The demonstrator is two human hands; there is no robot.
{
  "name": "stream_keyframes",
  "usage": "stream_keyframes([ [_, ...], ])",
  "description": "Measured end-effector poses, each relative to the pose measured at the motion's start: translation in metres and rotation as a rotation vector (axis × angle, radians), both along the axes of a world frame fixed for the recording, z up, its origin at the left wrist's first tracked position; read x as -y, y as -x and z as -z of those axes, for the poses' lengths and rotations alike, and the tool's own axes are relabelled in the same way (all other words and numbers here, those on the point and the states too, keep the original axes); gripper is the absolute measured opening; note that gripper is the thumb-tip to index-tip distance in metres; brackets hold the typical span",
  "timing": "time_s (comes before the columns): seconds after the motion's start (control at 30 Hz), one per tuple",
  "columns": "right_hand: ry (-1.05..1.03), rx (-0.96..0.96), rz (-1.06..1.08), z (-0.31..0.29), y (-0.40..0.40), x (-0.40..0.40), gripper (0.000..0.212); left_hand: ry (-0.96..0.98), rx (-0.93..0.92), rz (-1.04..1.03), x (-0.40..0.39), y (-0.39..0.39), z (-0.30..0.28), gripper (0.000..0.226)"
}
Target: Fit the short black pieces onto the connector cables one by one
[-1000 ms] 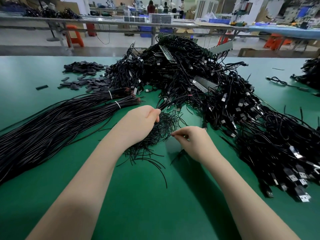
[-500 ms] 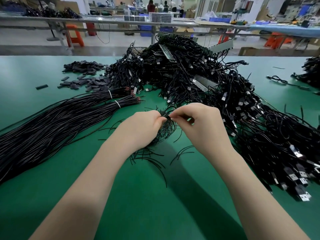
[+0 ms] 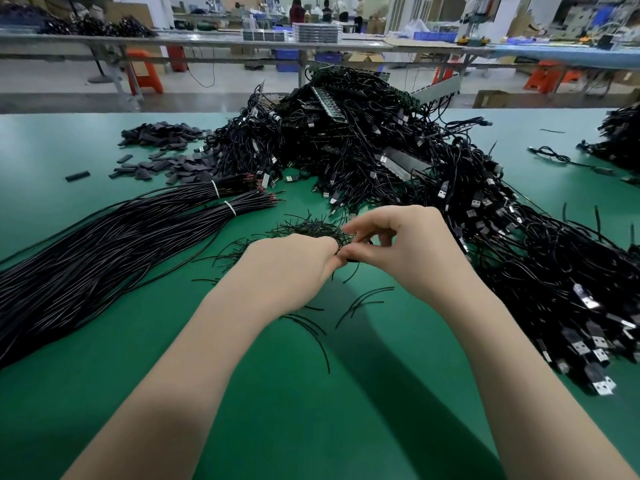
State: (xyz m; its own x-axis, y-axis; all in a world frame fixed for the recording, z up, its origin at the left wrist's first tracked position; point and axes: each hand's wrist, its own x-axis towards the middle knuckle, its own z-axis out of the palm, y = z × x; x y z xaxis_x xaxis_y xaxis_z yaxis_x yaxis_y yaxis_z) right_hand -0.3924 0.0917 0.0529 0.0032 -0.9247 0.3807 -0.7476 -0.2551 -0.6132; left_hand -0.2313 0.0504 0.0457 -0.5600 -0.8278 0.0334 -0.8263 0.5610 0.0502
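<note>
Tied cable bundles [image 3: 114, 237] lie left on my green table [image 3: 311, 410]; at centre my left hand [image 3: 294, 268] grips a tuft of short black pieces [image 3: 311, 230], thin, light and springy, best taken near one end; my right hand [image 3: 405, 251] seems to pinch one; the connector cables [image 3: 467, 216] sprawl right
</note>
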Motion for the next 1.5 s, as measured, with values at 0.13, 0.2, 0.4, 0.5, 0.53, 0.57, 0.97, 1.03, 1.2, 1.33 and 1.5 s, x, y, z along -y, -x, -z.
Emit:
stream_keyframes([
  [0.13,-0.134,0.017,-0.141,-0.005,0.019,-0.001,0.024,-0.081,0.062,0.048,-0.008,-0.001,-0.007,0.034],
  [0.2,-0.269,0.111,-0.256,-0.005,0.033,-0.002,0.035,-0.253,0.052,0.133,-0.015,0.000,-0.012,0.032],
  [0.4,-0.432,0.816,-0.427,0.016,0.030,0.001,0.017,-0.778,-0.646,0.432,-0.016,-0.006,-0.022,0.025],
  [0.5,-0.266,0.923,-0.214,0.023,0.008,0.012,0.025,-0.855,-1.165,0.167,-0.002,-0.003,-0.010,0.028],
  [0.53,-0.187,0.866,-0.147,0.022,0.002,0.014,0.025,-0.807,-1.217,0.084,0.002,-0.002,-0.004,0.029],
  [0.57,-0.122,0.825,-0.088,0.021,-0.003,0.014,0.025,-0.751,-1.239,0.032,0.005,0.000,0.001,0.031],
  [0.97,0.138,0.587,0.045,0.011,-0.022,0.005,0.012,-0.091,-1.027,0.022,0.004,0.001,0.002,0.023],
  [1.03,0.098,0.694,0.029,0.009,-0.025,0.004,0.008,-0.113,-1.076,0.045,0.005,0.000,0.000,0.022],
  [1.2,0.124,0.700,0.014,0.008,-0.025,0.002,0.007,-0.328,-1.184,0.038,0.006,0.000,-0.001,0.022],
  [1.33,0.105,0.720,-0.035,0.005,-0.022,0.002,0.014,-0.344,-1.207,0.051,0.004,0.002,-0.002,0.026],
  [1.5,0.154,0.723,-0.017,0.003,-0.018,0.001,0.011,-0.219,-1.136,0.037,-0.001,0.003,-0.003,0.025],
])
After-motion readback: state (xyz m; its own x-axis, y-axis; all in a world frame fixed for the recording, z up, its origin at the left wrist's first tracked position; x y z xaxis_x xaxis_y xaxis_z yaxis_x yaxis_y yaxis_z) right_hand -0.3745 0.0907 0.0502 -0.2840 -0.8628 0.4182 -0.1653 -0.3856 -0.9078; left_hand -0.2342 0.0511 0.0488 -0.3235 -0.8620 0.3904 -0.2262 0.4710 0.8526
